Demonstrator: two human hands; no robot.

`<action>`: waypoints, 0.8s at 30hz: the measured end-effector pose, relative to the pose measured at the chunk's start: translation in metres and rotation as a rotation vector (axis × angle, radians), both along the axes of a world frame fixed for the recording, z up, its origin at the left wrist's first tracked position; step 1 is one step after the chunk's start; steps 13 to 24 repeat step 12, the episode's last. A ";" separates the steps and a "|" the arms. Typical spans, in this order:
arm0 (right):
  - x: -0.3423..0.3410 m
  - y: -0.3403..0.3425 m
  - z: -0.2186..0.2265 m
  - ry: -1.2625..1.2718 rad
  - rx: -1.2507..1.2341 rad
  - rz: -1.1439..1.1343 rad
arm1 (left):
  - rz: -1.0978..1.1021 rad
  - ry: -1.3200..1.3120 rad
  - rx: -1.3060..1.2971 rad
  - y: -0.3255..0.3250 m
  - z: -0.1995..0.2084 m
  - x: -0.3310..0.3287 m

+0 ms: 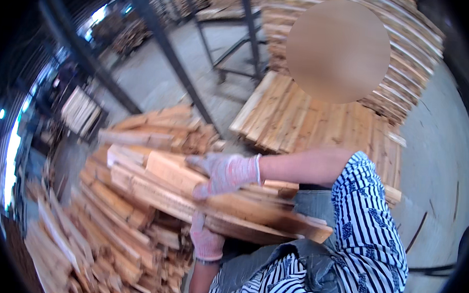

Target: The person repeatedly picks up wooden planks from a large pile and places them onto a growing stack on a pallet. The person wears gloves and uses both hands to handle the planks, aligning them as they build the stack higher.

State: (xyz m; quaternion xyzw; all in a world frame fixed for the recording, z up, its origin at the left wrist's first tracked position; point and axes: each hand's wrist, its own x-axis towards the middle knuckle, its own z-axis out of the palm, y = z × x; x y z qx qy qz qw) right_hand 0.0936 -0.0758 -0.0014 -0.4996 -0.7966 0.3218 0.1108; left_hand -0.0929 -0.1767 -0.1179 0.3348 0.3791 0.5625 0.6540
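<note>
A bundle of several long wooden boards [155, 191] lies slantwise in front of my body, its near right end blurred by motion. Across its top my right hand [230, 173], in a pale knitted glove, closes over the upper boards. My left hand [208, 241], gloved alike, grips the near edge of the bundle from below, with its thumb up against the side. The left fingers are partly hidden by the wood. At the far left end the boards are uneven, some jutting past others.
A large heap of loose wooden strips [108, 230] spreads at the left, with more boards [161, 124] behind it. At right stands a neat board stack [299, 118], with a taller one [408, 65] beyond, partly covered by a round blur. Dark metal posts [165, 47] rise at the far left.
</note>
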 end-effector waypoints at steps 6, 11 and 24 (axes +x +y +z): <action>0.067 -0.032 0.047 0.133 0.420 -0.222 | -0.336 -0.169 0.277 0.059 0.054 0.054; 0.133 -0.039 0.087 0.187 0.896 -0.408 | -0.472 -0.120 0.628 0.170 0.067 0.102; 0.138 -0.033 0.087 0.196 1.004 -0.441 | -0.529 -0.136 0.645 0.183 0.067 0.110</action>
